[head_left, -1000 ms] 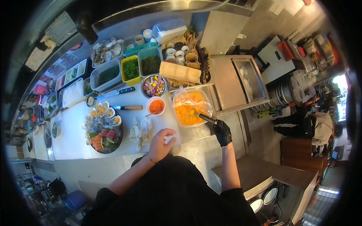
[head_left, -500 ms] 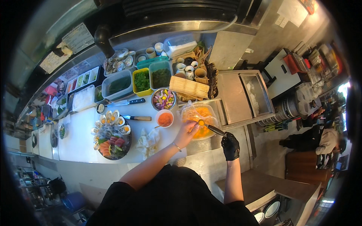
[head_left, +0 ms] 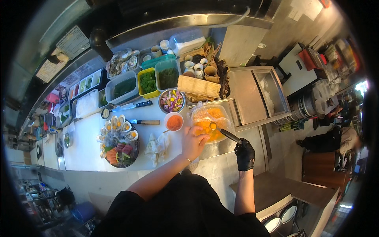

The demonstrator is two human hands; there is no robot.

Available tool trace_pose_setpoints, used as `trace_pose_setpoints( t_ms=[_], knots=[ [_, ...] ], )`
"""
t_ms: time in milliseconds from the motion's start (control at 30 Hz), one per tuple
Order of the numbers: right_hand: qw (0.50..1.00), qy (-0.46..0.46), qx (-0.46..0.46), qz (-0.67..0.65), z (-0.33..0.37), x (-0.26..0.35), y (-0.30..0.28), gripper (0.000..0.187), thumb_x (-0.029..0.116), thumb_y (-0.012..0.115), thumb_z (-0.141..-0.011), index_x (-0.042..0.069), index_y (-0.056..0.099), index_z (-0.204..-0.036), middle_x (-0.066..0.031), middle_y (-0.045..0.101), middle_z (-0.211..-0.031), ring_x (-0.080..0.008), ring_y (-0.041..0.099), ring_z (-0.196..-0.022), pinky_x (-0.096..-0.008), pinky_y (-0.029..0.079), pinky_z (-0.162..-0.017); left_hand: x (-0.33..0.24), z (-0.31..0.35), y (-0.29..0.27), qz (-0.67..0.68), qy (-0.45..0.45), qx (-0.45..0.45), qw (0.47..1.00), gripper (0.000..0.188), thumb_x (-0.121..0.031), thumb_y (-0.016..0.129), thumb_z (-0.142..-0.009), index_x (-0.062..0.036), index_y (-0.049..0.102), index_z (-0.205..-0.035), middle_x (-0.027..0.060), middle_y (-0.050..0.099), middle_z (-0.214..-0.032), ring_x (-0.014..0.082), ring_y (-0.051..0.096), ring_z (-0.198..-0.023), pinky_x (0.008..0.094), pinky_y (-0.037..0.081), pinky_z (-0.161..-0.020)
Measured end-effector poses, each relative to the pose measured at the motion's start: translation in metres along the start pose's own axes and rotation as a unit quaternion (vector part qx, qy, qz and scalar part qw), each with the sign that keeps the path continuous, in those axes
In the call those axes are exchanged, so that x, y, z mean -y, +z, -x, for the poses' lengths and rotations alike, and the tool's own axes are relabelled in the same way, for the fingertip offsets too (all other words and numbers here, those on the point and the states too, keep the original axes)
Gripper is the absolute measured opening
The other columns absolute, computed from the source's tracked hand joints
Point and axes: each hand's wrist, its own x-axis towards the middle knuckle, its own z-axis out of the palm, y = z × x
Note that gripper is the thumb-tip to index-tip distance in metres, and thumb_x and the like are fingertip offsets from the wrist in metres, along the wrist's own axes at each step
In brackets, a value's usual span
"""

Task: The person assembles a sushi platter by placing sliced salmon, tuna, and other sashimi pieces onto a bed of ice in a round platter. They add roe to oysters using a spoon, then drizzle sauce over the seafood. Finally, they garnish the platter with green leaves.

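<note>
My right hand (head_left: 244,154), in a black glove, is closed around the dark handle of a small round-bowled spoon (head_left: 229,135). The spoon's bowl holds something round and orange, like a yolk, above a clear plastic tub (head_left: 232,118) of orange contents. Crumpled clear film (head_left: 199,113) covers part of that tub. My bare left hand (head_left: 193,144) is at the tub's left edge, fingers curved and apart from the thumb, a little left of the spoon's bowl. Nothing shows between them. Left of that hand stands a white cup (head_left: 173,122) of orange-red grains.
A round platter (head_left: 136,153) bears oysters in shells with orange tops and sliced fish. Two knives (head_left: 147,122) (head_left: 136,105) lie behind it on the white board (head_left: 79,146). A crumpled cloth (head_left: 157,148), a bowl of petals (head_left: 171,100), tubs of greens (head_left: 148,82) and a bamboo mat (head_left: 198,86) are nearby.
My left fingers have come away from the spoon's bowl, leftward, and spread. The right hand still grips the spoon over the tub, slightly lower and farther right.
</note>
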Motion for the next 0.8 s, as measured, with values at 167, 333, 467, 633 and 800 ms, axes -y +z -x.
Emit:
trace_pose_setpoints(
  t_ms=[167,333,467,633,800],
  knots=[
    [0.997,-0.070,0.039,0.023,-0.012,-0.013,-0.037,0.028,0.024,0.071,-0.102,0.001,0.073,-0.117,-0.0123,0.071,-0.085,-0.0221,0.066,-0.072,-0.0345,0.050,-0.064,0.017,0.037,-0.005,-0.093,0.019,0.069,0.993,0.056,-0.043,0.081,-0.092,-0.0208,0.071,-0.142,0.0211,0.045,-0.160,0.0511,0.040,-0.143,0.0637,0.035,-0.116],
    [0.994,-0.033,-0.029,0.105,-0.047,-0.056,-0.094,0.033,0.025,0.067,-0.104,0.004,0.070,-0.128,-0.0058,0.068,-0.087,-0.0164,0.062,-0.073,-0.0306,0.048,-0.065,0.030,0.072,-0.024,-0.122,0.016,0.203,0.971,0.081,-0.055,0.075,-0.094,-0.0253,0.048,-0.165,0.0271,0.015,-0.178,0.0567,0.009,-0.163,0.0797,0.013,-0.123],
    [0.995,-0.013,-0.072,0.061,-0.046,-0.066,-0.101,0.027,0.019,0.060,-0.110,0.005,0.067,-0.132,0.0025,0.059,-0.082,-0.0065,0.053,-0.067,-0.0219,0.043,-0.058,0.025,0.103,-0.070,-0.116,0.007,0.220,0.969,0.061,-0.047,0.076,-0.094,-0.0202,0.064,-0.147,0.0218,0.034,-0.170,0.0473,0.020,-0.163,0.0699,0.026,-0.126],
    [0.994,-0.093,0.012,0.062,0.017,-0.077,-0.037,0.033,0.026,0.059,-0.112,0.006,0.065,-0.137,-0.0005,0.066,-0.095,-0.0082,0.058,-0.076,-0.0226,0.046,-0.065,0.055,0.134,-0.179,0.074,-0.047,0.092,0.992,0.038,-0.029,0.083,-0.089,-0.0156,0.072,-0.123,0.0105,0.065,-0.132,0.0359,0.058,-0.130,0.0510,0.052,-0.104],
    [0.994,-0.083,0.065,0.032,0.077,-0.137,0.091,0.041,0.021,0.054,-0.112,0.000,0.057,-0.147,0.0003,0.059,-0.089,-0.0086,0.056,-0.074,-0.0235,0.047,-0.063,0.167,0.168,-0.330,-0.028,-0.152,-0.196,0.968,0.028,-0.018,0.083,-0.086,-0.0103,0.073,-0.111,0.0138,0.068,-0.117,0.0370,0.064,-0.111,0.0479,0.053,-0.096]
  ],
)
